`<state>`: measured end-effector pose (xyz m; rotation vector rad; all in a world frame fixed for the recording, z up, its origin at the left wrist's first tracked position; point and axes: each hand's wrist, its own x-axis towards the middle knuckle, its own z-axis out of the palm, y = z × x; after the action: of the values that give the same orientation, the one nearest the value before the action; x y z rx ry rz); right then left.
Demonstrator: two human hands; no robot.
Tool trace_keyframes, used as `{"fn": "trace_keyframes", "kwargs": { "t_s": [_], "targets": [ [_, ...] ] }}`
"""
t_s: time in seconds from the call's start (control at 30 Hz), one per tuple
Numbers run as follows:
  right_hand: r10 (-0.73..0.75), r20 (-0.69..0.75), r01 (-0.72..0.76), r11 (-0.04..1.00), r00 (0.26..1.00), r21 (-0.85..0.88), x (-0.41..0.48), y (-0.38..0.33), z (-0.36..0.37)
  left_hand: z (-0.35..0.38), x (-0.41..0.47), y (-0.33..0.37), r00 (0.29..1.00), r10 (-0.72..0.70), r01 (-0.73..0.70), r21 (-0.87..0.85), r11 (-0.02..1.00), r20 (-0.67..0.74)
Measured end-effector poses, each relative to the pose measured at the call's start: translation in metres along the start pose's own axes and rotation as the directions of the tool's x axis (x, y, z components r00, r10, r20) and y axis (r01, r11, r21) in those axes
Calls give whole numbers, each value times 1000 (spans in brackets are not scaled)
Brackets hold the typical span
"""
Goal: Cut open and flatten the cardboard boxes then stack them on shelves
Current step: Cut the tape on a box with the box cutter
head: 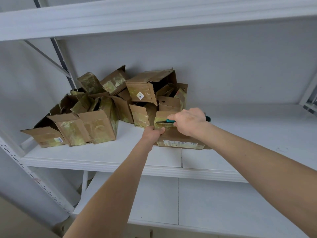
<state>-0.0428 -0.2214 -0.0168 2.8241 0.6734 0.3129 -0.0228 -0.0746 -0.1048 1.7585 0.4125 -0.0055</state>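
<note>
So I'm facing this white shelving [154, 19], and everything is sitting on the middle shelf [103, 157], with a lower shelf [205, 203] showing underneath it. The pile of cardboard boxes [96, 117] is taking up the left and back part of that middle shelf. They're all brown and covered in yellowish tape, with flaps sticking up every which way and a few leaning on each other. One near the top is wearing a small white sticker [141, 95].

The box [178, 136] I'm working on is lying at the front, just right of the pile and touching it, with a barcode label [180, 143] running along its near edge.

My left hand [152, 133] is gripping the box's left corner, fingers curled over the taped flap. My right hand [188, 120] is wrapping round a teal-handled cutter [169, 120], knuckles up, with the butt end poking out past my hand on the right. The dark blade is pointing left and lying against the tape on the upright flap, just above my left fingers. I honestly can't tell if it's biting in or only resting there.
</note>
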Motion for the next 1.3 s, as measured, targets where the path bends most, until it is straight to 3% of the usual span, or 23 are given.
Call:
{"fn": "trace_keyframes", "kwargs": {
  "t_s": [0.3,0.6,0.73,0.8,0.87,0.97,1.03,1.1,1.3],
  "targets": [
    [46,33,-45,998,998,-45,-2,8,2,4,3,4,1000,-20,21,48,999,-11],
    [146,87,-148,989,985,19,-14,30,5,10,14,4,1000,-9,9,94,996,-5],
    [156,114,-163,985,981,63,-19,42,5,5,9,9,989,130,-142,231,962,67],
    [156,128,-168,981,979,93,-19,47,5,-3,4,15,954,264,-298,357,885,141],
    [162,147,-179,977,976,116,-19,49,6,-8,2,27,905,331,-424,531,734,266],
    [160,154,-179,977,975,120,-18,51,6,-2,9,46,856,325,-510,753,416,401],
    [155,142,-171,979,978,110,-19,50,4,4,15,52,841,298,-527,807,267,451],
    [156,120,-166,983,980,79,-18,50,5,6,19,53,836,288,-533,818,218,468],
    [212,63,-214,976,975,33,-16,43,22,5,13,44,806,393,-546,812,207,442]
  ]
}}
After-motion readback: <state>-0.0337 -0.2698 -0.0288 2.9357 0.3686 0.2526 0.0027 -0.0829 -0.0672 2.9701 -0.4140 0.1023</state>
